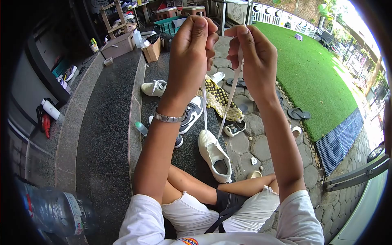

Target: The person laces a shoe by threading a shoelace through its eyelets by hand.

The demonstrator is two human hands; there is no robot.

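Both my hands are raised in front of me, each closed on one end of a white shoelace [232, 96]. My left hand [194, 43] pinches the left strand between thumb and fingers. The right strand is pinched in my right hand [253, 51], a short gap away from the left one. Both strands run down, taut, to the front of a white shoe [212, 153], which stands on the dark stone step with its opening towards me. Another white shoe [154, 88], with its lace on, lies farther back at the left.
Grey-and-white sneakers [191, 114], a green-capped bottle [141, 128] and a yellow-black patterned cloth [218, 98] lie around the shoe. Black sandals [299, 113] are on the paving at the right. A large water bottle [61, 212] is at the lower left.
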